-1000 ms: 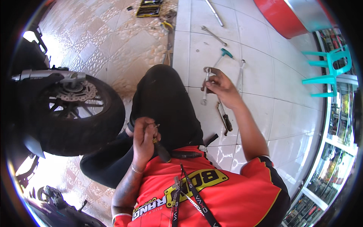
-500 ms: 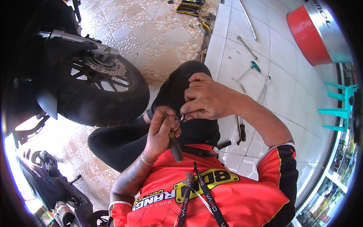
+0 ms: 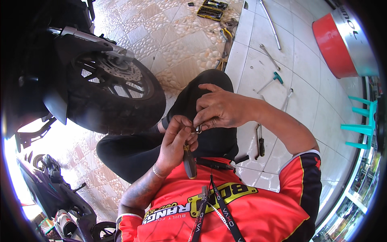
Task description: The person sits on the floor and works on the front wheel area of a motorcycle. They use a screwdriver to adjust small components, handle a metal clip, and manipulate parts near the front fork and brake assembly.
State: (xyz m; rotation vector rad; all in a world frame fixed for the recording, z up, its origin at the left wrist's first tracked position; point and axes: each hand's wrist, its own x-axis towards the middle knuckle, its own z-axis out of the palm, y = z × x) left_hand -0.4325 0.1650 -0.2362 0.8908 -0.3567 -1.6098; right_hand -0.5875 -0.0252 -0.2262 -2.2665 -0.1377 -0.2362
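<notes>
Right now the left hand (image 3: 174,139) is curled shut around a dark-handled tool with a brownish collar (image 3: 189,160), whose handle hangs down below the fingers toward the red printed shirt (image 3: 242,209). The thumb and forefinger of that hand pinch up at the tool's top end. Meeting them from the other side, the right hand (image 3: 219,109) has its fingertips closed on a small shiny metal ring-shaped part (image 3: 198,130), held right at the spot where the fingers of both hands touch. Whether the part sits on the tool's tip cannot be told, as the fingers cover it.

Just behind both hands lies the person's bent knee in black trousers (image 3: 209,86). Well beyond the left fingers, to their outer side, stands a motorcycle's black front wheel with a silver brake disc (image 3: 117,86) on the patterned floor tiles.

Past the right fingers, on the white tiled floor (image 3: 310,105), lie several tools: a black-handled screwdriver (image 3: 260,143) nearest the forearm, a T-shaped wrench with a teal grip (image 3: 271,82) farther out, and a slim silver spanner (image 3: 269,56) beyond that. Farther still sit a red and silver round drum (image 3: 342,40) and a teal plastic chair (image 3: 363,125). A black case of small bits (image 3: 213,10) lies far ahead of both hands.
</notes>
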